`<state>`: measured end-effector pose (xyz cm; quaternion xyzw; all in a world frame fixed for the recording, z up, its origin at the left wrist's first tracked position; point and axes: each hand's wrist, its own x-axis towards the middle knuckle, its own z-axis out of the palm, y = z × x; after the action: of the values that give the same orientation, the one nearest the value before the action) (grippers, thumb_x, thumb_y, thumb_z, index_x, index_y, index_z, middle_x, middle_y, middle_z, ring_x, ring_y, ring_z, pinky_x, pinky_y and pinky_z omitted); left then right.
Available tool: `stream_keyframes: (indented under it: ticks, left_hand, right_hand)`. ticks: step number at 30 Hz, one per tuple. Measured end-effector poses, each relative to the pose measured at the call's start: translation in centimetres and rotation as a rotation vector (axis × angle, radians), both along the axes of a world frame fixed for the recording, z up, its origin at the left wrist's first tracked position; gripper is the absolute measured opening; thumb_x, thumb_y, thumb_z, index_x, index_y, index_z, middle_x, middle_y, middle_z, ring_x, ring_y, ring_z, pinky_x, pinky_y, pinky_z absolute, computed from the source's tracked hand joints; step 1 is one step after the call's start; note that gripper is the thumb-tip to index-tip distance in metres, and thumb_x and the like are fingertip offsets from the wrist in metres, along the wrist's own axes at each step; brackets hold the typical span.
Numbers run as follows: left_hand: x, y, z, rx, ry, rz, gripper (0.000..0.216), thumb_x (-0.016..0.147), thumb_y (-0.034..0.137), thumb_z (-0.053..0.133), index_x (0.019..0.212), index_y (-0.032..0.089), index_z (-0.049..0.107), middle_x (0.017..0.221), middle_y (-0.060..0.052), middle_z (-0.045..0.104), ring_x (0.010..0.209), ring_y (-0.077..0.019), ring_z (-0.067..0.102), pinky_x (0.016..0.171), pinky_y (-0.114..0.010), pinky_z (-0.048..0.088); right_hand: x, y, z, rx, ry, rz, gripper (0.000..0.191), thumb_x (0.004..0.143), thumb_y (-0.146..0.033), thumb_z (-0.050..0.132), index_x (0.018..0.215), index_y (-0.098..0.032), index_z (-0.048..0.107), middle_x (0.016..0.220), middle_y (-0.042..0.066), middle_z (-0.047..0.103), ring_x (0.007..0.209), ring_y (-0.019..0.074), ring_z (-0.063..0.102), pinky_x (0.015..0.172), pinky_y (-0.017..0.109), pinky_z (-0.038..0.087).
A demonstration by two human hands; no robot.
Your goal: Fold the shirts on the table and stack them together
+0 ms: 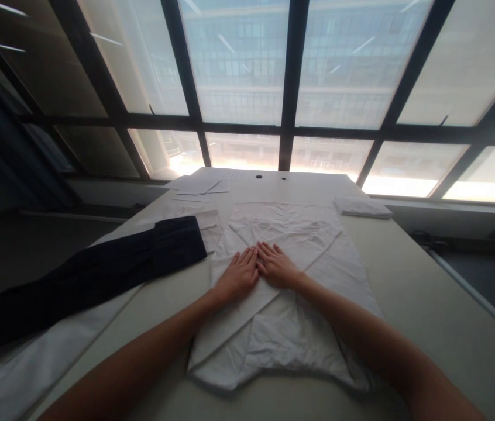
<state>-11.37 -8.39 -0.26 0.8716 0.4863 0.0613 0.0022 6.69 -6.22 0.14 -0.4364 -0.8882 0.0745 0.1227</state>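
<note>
A white garment (291, 327) lies spread on the pale table (427, 304), its sleeves folded in across the body. My left hand (239, 273) rests flat on its middle, fingers stretched out and together. My right hand (276, 266) lies flat right beside it, fingers also stretched out, the two hands touching at the fingertips. Neither hand holds anything.
A dark navy garment (98, 275) lies at the left over white cloth (32, 362). A folded white piece (361, 206) sits at the far right of the table. Flat white sheets (199, 186) lie at the far left end. Large windows (247, 88) stand behind the table.
</note>
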Motion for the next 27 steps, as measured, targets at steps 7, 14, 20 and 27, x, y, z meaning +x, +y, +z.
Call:
stream_keyframes:
  ticks: [7, 14, 20, 27]
  left_hand:
    - [-0.4, 0.5, -0.9, 0.032, 0.005, -0.016, 0.06, 0.101, 0.035, 0.03, 0.154, 0.007, 0.034, 0.162, -0.018, 0.026, 0.152, -0.0265, 0.021, 0.123, -0.048, 0.017]
    - [-0.6, 0.8, -1.1, 0.021, -0.001, -0.015, 0.061, 0.101, 0.037, 0.029, 0.154, 0.006, 0.032, 0.163, -0.017, 0.024, 0.152, -0.0257, 0.02, 0.123, -0.047, 0.017]
    - [-0.6, 0.9, -1.2, 0.021, -0.024, -0.016, 0.062, 0.101, 0.038, 0.029, 0.155, 0.008, 0.033, 0.163, -0.016, 0.026, 0.152, -0.0252, 0.021, 0.123, -0.047, 0.017]
    - [-0.5, 0.6, -0.8, 0.008, -0.008, -0.012, 0.062, 0.1, 0.038, 0.03, 0.154, 0.007, 0.033, 0.163, -0.016, 0.026, 0.152, -0.025, 0.02, 0.123, -0.046, 0.017]
  right_hand:
    - [2.5, 2.4, -0.3, -0.004, -0.044, -0.031, 0.07, 0.103, -0.054, 0.027, 0.158, -0.011, 0.026, 0.164, 0.014, 0.023, 0.153, 0.0229, 0.016, 0.123, 0.045, 0.012]
    - [7.2, 6.0, -0.4, -0.033, -0.092, -0.165, 0.071, 0.103, -0.051, 0.027, 0.159, -0.009, 0.023, 0.166, 0.013, 0.018, 0.153, 0.0226, 0.013, 0.123, 0.044, 0.011]
    - [10.0, 7.9, -0.5, -0.07, -0.117, -0.28, 0.07, 0.103, -0.052, 0.023, 0.16, -0.011, 0.021, 0.166, 0.011, 0.017, 0.153, 0.0207, 0.012, 0.123, 0.042, 0.01]
    - [13.0, 9.9, -1.0, -0.064, -0.144, -0.348, 0.069, 0.104, -0.051, 0.021, 0.159, -0.009, 0.023, 0.166, 0.013, 0.019, 0.153, 0.0217, 0.012, 0.122, 0.043, 0.01]
